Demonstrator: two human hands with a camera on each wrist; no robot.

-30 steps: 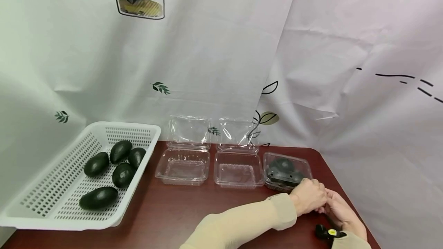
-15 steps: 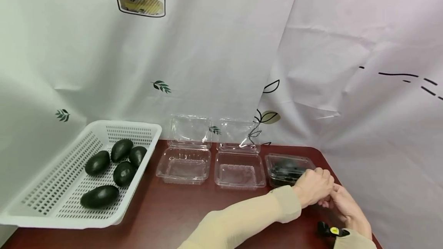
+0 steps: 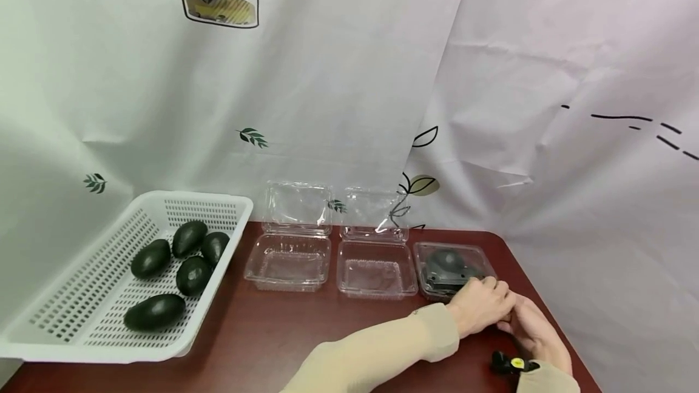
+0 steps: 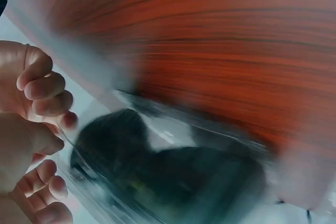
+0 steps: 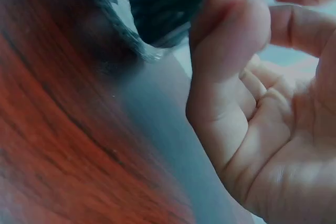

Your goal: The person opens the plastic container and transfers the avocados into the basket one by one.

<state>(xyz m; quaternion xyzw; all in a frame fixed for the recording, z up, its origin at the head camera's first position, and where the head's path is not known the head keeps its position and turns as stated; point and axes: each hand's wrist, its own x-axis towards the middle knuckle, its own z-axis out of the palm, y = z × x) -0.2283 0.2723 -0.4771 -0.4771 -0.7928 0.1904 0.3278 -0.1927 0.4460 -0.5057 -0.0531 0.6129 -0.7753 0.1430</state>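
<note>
A clear plastic clamshell box (image 3: 428,253) stands at the right of the table with its lid down over dark green avocados (image 4: 210,187). My left hand (image 3: 482,305) is at the box's near right corner, pinching the rim between thumb and fingers. Close beside it, my right hand (image 3: 537,327) has its thumb and curled fingers on the same edge. The two hands meet there, and the left one partly hides the right fingertips in the head view. In the right wrist view the box's corner (image 5: 149,53) shows just beyond the right thumb.
Two clear clamshell boxes, left (image 3: 289,262) and middle (image 3: 377,268), stand with lids raised against the white cloth backdrop (image 3: 338,77). A white perforated basket (image 3: 104,353) at the left holds several avocados (image 3: 155,313). The dark red table (image 3: 273,332) ends near my right hand.
The hands have shifted slightly right and back again along the box's corner, staying together. The box has moved a little with them. Basket and other boxes are unchanged.
</note>
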